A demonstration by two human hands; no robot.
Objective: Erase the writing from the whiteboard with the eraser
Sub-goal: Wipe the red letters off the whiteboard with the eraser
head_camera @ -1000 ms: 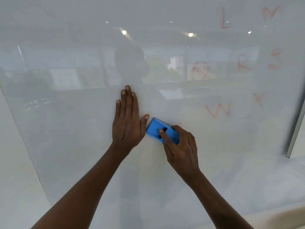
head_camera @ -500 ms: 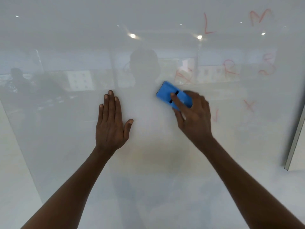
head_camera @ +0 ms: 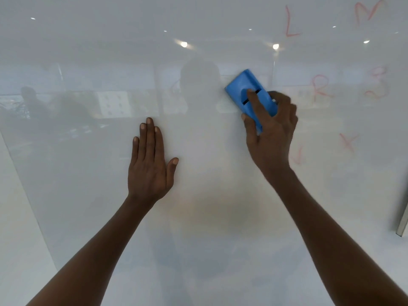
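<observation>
Head view: red letters on whiteboard [head_camera: 88,195], right side: L [head_camera: 291,22], M [head_camera: 368,10], R [head_camera: 320,87], a faint S or 8 [head_camera: 377,82], X [head_camera: 348,141], and a partial stroke [head_camera: 298,156] just right of the right wrist. Board is glossy, reflects ceiling lights and room w/ windows. Metal frame edge [head_camera: 403,217] at far right. Blue eraser [head_camera: 248,93] lies tilted on the board, upper centre. Right hand [head_camera: 270,133] grips it, index finger on top, thumb on its lower side. Left hand [head_camera: 149,164] is flat on the board, fingers straight and together, thumb out, apart from eraser.
</observation>
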